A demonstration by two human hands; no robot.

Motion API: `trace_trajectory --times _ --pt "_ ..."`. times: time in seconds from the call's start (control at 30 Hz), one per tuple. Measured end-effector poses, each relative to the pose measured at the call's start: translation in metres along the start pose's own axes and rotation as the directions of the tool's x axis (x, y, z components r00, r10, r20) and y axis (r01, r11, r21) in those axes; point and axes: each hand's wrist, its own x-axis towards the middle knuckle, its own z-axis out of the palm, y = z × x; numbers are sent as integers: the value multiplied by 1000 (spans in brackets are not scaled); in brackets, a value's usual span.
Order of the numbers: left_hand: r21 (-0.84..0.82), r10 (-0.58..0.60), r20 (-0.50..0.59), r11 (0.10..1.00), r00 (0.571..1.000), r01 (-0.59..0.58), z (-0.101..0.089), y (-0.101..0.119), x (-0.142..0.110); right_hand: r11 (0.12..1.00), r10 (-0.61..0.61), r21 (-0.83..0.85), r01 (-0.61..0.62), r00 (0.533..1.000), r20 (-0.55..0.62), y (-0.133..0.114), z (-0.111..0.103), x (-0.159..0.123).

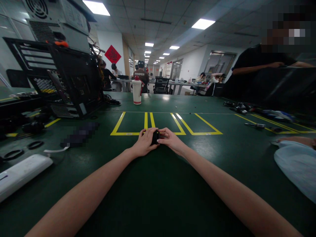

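A small black object (155, 137) is held between my two hands at the middle of the green table (148, 191). Its kind is hard to make out, since my fingers cover much of it. My left hand (144, 142) wraps over its left side and top. From the right, my right hand (170, 140) grips its edge with thumb and fingertips. Just beyond my hands, yellow tape outlines (128, 134) mark the tabletop.
A white cup with a red lid (137, 91) stands farther back. At left are an opened computer case (74, 82), black rings (36, 144) and a white power bank-like box (24, 174). A screwdriver-like tool (256, 125) and a co-worker's light-blue sleeve (296, 163) are at right.
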Motion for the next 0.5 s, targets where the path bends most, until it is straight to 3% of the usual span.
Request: trace_trajectory --times 0.3,0.5 --pt "-9 0 -14 1000 1000 0 2 -1 0 1000 22 -13 -23 995 -95 4 3 3" --pt "8 -2 -18 1000 1000 2 4 -2 0 1000 21 6 -20 1000 -20 0 2 3"
